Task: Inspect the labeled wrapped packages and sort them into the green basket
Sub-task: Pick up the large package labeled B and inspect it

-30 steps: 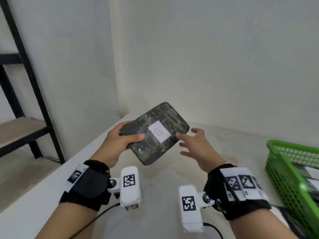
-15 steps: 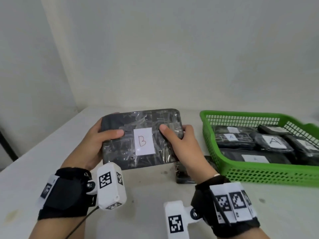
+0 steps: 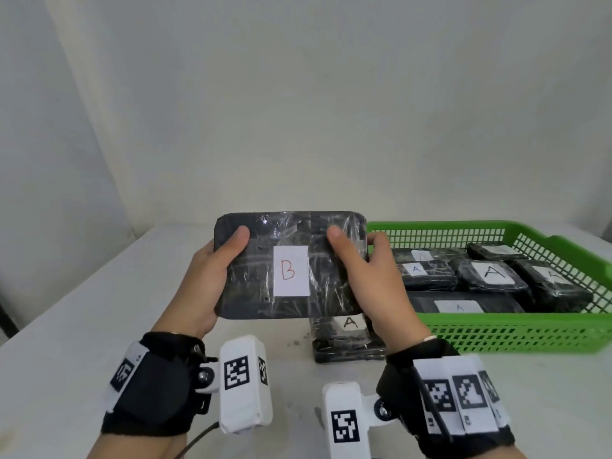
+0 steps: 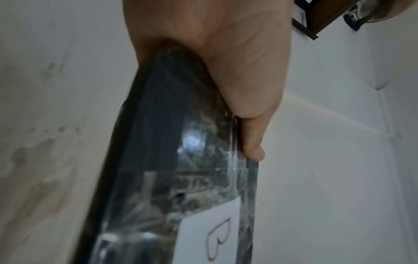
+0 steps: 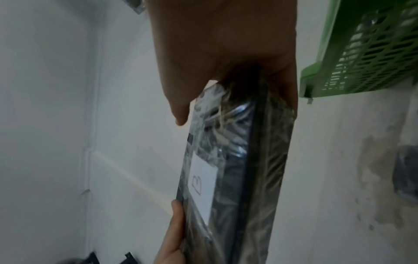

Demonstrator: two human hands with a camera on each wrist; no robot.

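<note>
Both hands held the wrapped package up above the desk, B label facing the camera: left hand curled round its left end, right hand round its right. Green basket just right, seemingly all A packages. Risk: slick wrap slipping, or B sorted in wrongly.

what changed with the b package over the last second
The right hand, open beside it a second ago, now grips the B package too, and it was turned level, label facing the camera. The left hand kept its grip throughout.
</note>
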